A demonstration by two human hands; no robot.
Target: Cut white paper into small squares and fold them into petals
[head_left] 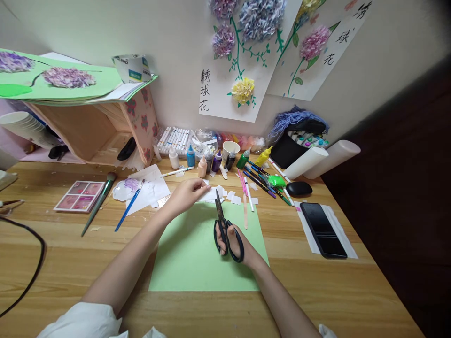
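Note:
My right hand point(235, 241) grips black scissors point(222, 224) through their handles, blades pointing away over a light green paper sheet point(197, 263) on the wooden desk. My left hand point(188, 193) pinches a white paper strip point(210, 194) at the sheet's far edge, right by the blade tips. Small white paper squares point(232, 197) lie scattered just beyond the scissors.
Paint bottles point(211, 162), a marker tray point(174, 139) and loose pens point(262, 180) line the back. A palette point(80, 195), brushes point(100, 201) and white sheets lie left. A black phone point(322, 229) on paper, a black mouse point(299, 188) and white rolls sit right. A wooden shelf stands back left.

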